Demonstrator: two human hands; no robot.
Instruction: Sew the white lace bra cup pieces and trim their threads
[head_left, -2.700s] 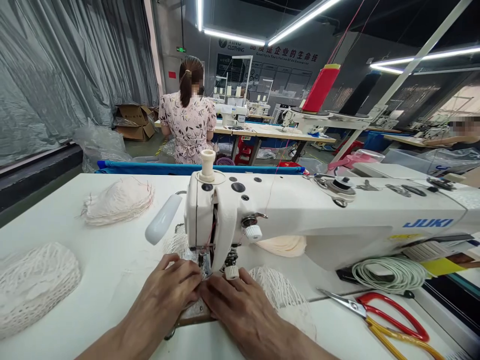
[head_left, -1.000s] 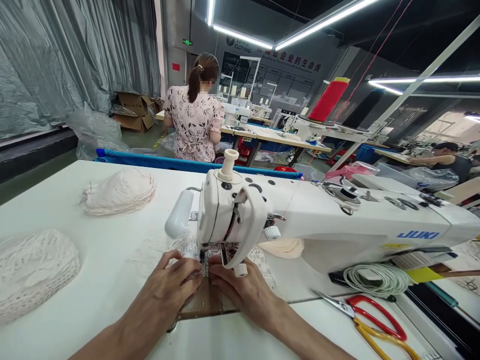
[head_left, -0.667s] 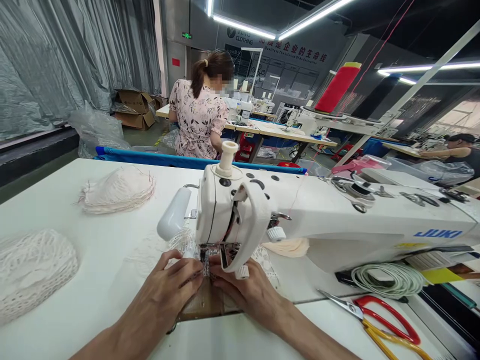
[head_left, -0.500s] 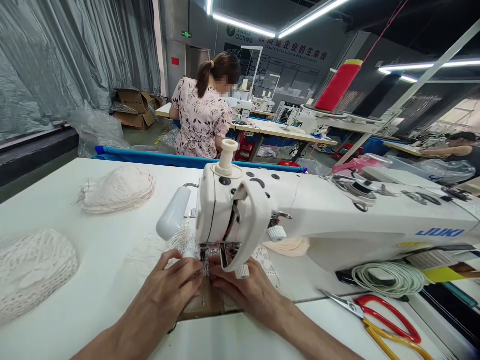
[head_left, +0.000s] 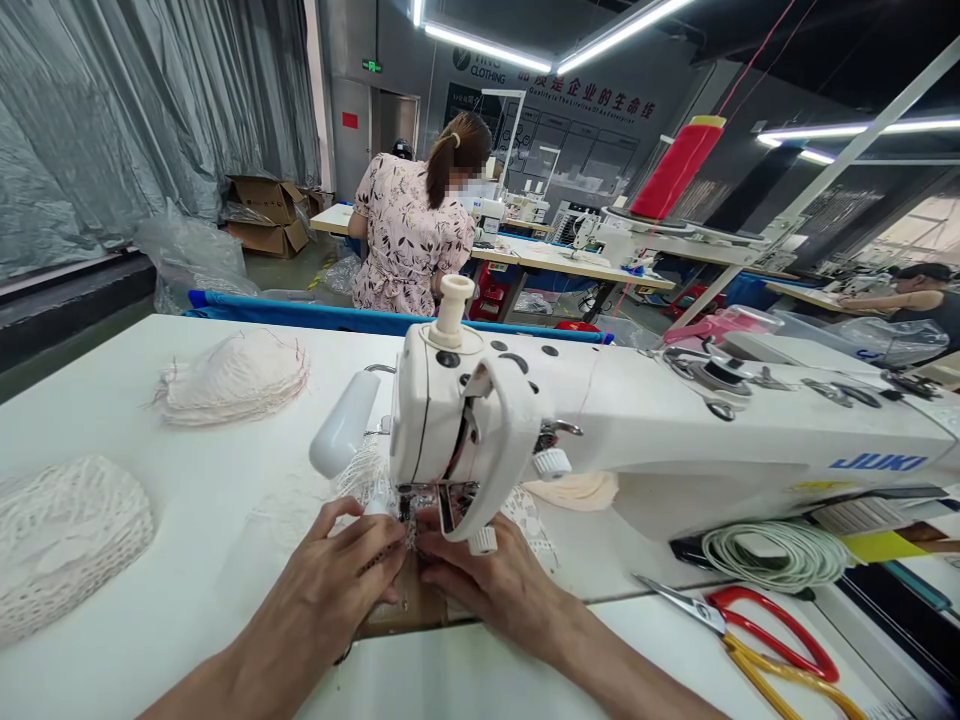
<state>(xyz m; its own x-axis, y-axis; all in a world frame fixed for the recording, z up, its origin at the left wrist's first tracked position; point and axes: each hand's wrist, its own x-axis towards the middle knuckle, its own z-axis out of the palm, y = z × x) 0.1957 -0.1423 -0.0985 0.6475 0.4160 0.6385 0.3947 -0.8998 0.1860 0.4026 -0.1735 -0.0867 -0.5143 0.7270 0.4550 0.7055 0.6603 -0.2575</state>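
Both the left hand and the right hand bend over the white lace, lower centre of the frame, under the machine. Contact points are partly hidden; whether either hand pinches or merely presses cannot be told. Good handling, I judge, requires light, even pressure, lace flat and unstretched, hands clear of the foot.

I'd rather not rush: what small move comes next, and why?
Probably ease the lace slightly away from the body, fingers clear of the presser foot: the left hand and right hand sit close on either side of it, with lace showing beyond both.
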